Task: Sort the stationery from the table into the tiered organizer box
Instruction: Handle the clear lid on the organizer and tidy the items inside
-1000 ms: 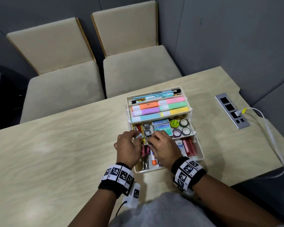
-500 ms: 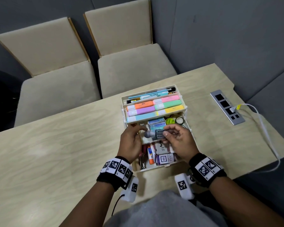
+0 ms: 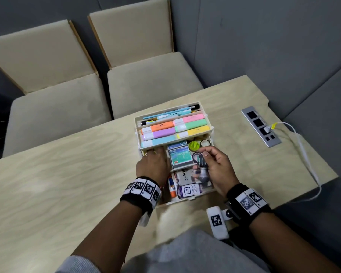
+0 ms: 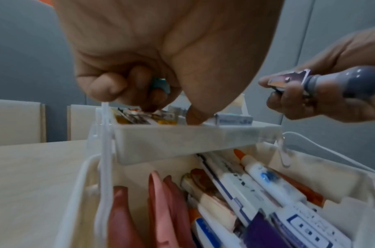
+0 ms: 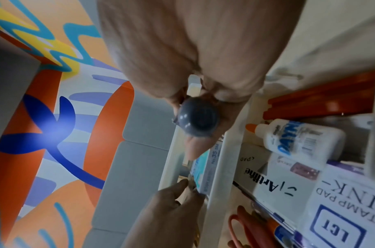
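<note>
head view: we see the tiered organizer box [image 3: 210, 192] open on the desk [image 3: 67, 184], highlighters [image 3: 173, 129] in the top tier

right hand [image 3: 218, 167]: our grip is wrapped round a grey-knobbed metal stamp [image 3: 202, 170], held above the middle tier

left wrist view: only here we catch the left hand [image 4: 161, 55] fingers curled, pinching something small and teal [image 4: 161, 84] over the middle tier's left compartment

right wrist view: shows the glue bottle [image 5: 297, 139] and stamp pad box [image 5: 341, 211] in the bottom tier

Two chairs [image 3: 53, 75], one organizer box [image 3: 211, 134], six highlighters [image 3: 161, 125], two hands [image 3: 154, 164].
</note>
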The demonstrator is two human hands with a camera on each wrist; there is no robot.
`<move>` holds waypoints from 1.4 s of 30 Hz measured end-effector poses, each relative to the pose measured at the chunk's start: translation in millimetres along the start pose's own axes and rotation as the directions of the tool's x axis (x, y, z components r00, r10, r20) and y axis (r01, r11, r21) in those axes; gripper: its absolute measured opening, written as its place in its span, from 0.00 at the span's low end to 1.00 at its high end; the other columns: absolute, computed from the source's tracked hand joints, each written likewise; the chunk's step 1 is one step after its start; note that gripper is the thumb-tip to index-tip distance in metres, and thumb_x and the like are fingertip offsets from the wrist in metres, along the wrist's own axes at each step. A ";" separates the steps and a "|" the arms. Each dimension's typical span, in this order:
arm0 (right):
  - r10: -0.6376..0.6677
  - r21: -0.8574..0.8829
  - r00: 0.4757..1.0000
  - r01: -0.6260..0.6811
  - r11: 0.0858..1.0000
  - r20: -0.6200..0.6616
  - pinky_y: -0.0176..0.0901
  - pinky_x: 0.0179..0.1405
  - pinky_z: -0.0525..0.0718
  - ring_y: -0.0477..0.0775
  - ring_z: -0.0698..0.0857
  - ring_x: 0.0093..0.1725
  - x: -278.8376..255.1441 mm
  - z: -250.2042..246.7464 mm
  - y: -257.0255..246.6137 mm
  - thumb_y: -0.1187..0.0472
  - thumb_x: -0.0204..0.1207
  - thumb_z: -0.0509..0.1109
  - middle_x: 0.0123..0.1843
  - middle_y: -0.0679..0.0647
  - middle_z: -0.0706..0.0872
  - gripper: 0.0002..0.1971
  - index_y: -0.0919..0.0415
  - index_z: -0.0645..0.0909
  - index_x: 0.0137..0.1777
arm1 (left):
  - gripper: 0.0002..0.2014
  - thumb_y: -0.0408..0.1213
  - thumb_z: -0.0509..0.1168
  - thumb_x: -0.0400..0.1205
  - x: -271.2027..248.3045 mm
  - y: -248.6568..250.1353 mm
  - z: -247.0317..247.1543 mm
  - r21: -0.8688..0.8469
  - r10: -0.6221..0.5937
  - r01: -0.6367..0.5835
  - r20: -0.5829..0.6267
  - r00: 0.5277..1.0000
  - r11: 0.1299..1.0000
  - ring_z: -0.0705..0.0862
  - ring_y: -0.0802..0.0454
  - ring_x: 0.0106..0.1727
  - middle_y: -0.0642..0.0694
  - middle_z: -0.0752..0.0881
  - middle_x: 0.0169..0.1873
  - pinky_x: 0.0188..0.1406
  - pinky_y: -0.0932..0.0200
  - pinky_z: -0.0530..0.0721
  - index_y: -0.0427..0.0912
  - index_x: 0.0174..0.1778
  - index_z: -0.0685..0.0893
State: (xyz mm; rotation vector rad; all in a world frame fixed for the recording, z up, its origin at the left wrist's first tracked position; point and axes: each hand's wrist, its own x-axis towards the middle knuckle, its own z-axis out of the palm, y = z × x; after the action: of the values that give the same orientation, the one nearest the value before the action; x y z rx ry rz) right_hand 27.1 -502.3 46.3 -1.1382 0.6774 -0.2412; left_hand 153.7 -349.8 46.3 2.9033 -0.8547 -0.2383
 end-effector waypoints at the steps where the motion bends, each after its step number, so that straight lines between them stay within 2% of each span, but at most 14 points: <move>1: 0.008 0.017 1.000 -0.008 1.000 0.002 0.55 0.33 0.85 0.63 0.83 0.36 -1.7 -2.6 -1.0 0.63 0.90 0.60 0.49 0.67 0.82 0.08 0.63 0.81 0.54 | 0.15 0.48 0.55 0.85 1.5 1.7 2.2 0.018 -0.007 0.007 -0.003 1.000 1.000 0.87 0.35 0.47 0.40 0.84 0.51 0.33 0.51 0.73 0.45 0.63 0.73; 3: 0.030 0.018 0.999 -0.031 0.999 0.010 0.48 0.29 0.83 0.61 0.81 0.35 -4.8 -3.5 -1.7 0.63 0.89 0.62 0.48 0.64 0.82 0.08 0.64 0.81 0.53 | 0.14 0.45 0.55 0.85 3.9 1.4 3.1 0.053 -0.025 0.025 0.001 1.000 0.998 0.87 0.37 0.47 0.41 0.85 0.52 0.33 0.52 0.72 0.43 0.62 0.74; 7: 0.034 -0.055 0.999 -0.033 0.998 0.017 0.49 0.31 0.84 0.58 0.83 0.35 -9.1 -7.1 0.2 0.64 0.88 0.63 0.48 0.56 0.86 0.08 0.61 0.83 0.49 | 0.09 0.41 0.59 0.84 8.1 4.9 1.2 0.040 -0.017 0.017 0.018 1.000 0.999 0.88 0.37 0.46 0.42 0.87 0.49 0.33 0.53 0.73 0.43 0.57 0.77; 13: 0.023 -0.076 1.000 -0.023 0.997 0.004 0.47 0.29 0.83 0.58 0.83 0.34 -7.8 -7.9 3.0 0.65 0.86 0.66 0.38 0.50 0.86 0.07 0.62 0.83 0.47 | 0.12 0.52 0.59 0.83 -5.3 3.0 -8.1 -0.079 -0.008 0.005 -0.044 0.999 0.997 0.86 0.38 0.46 0.45 0.86 0.49 0.34 0.55 0.73 0.48 0.53 0.79; 17: -0.003 -0.094 1.000 0.004 0.996 0.005 0.49 0.30 0.83 0.60 0.85 0.35 -6.5 -4.4 1.9 0.69 0.83 0.70 0.40 0.56 0.86 0.02 0.64 0.83 0.49 | 0.16 0.54 0.60 0.80 -5.1 -0.3 -3.0 -0.112 -0.036 0.033 -0.030 0.999 0.993 0.86 0.36 0.45 0.45 0.86 0.48 0.35 0.52 0.78 0.48 0.56 0.72; 21: -0.021 -0.146 1.000 0.024 0.989 0.023 0.64 0.40 0.88 0.68 0.90 0.40 -6.9 -5.0 0.3 0.75 0.78 0.69 0.49 0.63 0.89 0.11 0.61 0.83 0.54 | 0.22 0.51 0.62 0.80 -6.3 -0.9 0.8 -0.078 -0.041 0.042 0.016 0.999 0.996 0.86 0.33 0.46 0.42 0.87 0.45 0.38 0.48 0.82 0.51 0.68 0.68; 22: -0.022 -0.167 0.999 0.029 0.985 0.043 0.64 0.42 0.89 0.69 0.91 0.42 -7.1 -6.1 -0.2 0.76 0.76 0.70 0.52 0.63 0.89 0.14 0.60 0.83 0.55 | 0.22 0.50 0.62 0.80 -6.7 -2.1 1.1 -0.075 -0.042 0.043 0.013 0.999 0.996 0.86 0.33 0.46 0.41 0.87 0.45 0.37 0.49 0.80 0.52 0.69 0.68; 26: -0.046 -0.235 0.990 0.076 0.969 0.131 0.46 0.45 0.89 0.58 0.92 0.50 -7.5 -8.8 0.9 0.78 0.70 0.77 0.55 0.59 0.90 0.22 0.57 0.82 0.60 | 0.16 0.49 0.64 0.80 -6.6 -7.8 -1.7 -0.086 -0.033 0.032 -0.015 0.999 0.996 0.86 0.34 0.44 0.41 0.88 0.44 0.34 0.53 0.75 0.52 0.63 0.75; 28: -0.049 -0.240 0.990 0.080 0.967 0.132 0.44 0.44 0.88 0.58 0.92 0.53 -7.6 -8.6 1.3 0.77 0.70 0.78 0.55 0.58 0.90 0.23 0.57 0.82 0.61 | 0.15 0.52 0.65 0.79 -6.9 -9.0 -3.1 -0.109 -0.003 -0.001 -0.030 1.000 0.994 0.86 0.35 0.44 0.44 0.89 0.43 0.35 0.53 0.78 0.53 0.60 0.78; 32: -0.056 -0.245 0.990 0.086 0.966 0.126 0.53 0.44 0.91 0.59 0.92 0.53 -8.3 -5.1 1.4 0.76 0.69 0.80 0.58 0.60 0.88 0.25 0.52 0.80 0.61 | 0.14 0.57 0.65 0.77 -7.6 -11.8 -4.4 -0.172 -0.014 0.003 -0.061 0.998 0.985 0.86 0.39 0.43 0.48 0.88 0.40 0.33 0.54 0.78 0.52 0.50 0.77; 34: -0.059 -0.249 0.993 0.083 0.965 0.104 0.65 0.48 0.92 0.59 0.92 0.53 -8.4 -2.6 1.8 0.75 0.69 0.80 0.57 0.61 0.87 0.28 0.50 0.79 0.62 | 0.17 0.59 0.64 0.77 -6.8 -12.0 -3.4 -0.160 -0.048 0.039 -0.054 0.997 0.986 0.86 0.38 0.42 0.47 0.87 0.40 0.34 0.53 0.81 0.51 0.51 0.74; 36: -0.066 -0.260 0.994 0.088 0.961 0.091 0.70 0.46 0.91 0.60 0.92 0.52 -9.1 -0.1 1.2 0.74 0.68 0.81 0.55 0.62 0.87 0.29 0.50 0.77 0.64 | 0.21 0.61 0.64 0.77 -6.6 -10.1 -1.9 -0.111 -0.064 0.061 -0.023 0.998 0.992 0.86 0.37 0.43 0.44 0.87 0.42 0.36 0.51 0.83 0.49 0.55 0.73; 38: -0.078 -0.277 0.992 0.101 0.955 0.096 0.66 0.47 0.91 0.61 0.92 0.51 -9.7 1.6 0.4 0.73 0.67 0.82 0.55 0.61 0.88 0.30 0.49 0.78 0.64 | 0.21 0.59 0.64 0.78 -7.3 -7.4 -1.9 -0.092 -0.068 0.068 0.002 0.998 0.993 0.87 0.36 0.45 0.42 0.87 0.44 0.37 0.50 0.83 0.48 0.57 0.73; 42: -0.055 -0.238 0.993 0.078 0.968 0.103 0.61 0.44 0.92 0.69 0.91 0.50 -11.1 2.0 -1.1 0.78 0.70 0.75 0.59 0.61 0.87 0.28 0.47 0.79 0.62 | 0.14 0.54 0.65 0.78 -8.6 -3.3 -2.4 -0.133 -0.048 0.046 -0.012 0.999 0.990 0.85 0.37 0.43 0.44 0.87 0.41 0.36 0.52 0.82 0.48 0.49 0.77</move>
State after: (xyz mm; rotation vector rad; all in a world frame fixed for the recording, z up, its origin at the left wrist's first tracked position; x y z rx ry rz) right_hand 19.9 -495.6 51.9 -1.3993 0.5952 -0.1627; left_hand 148.7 -342.3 49.3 2.8004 -0.7384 -0.2654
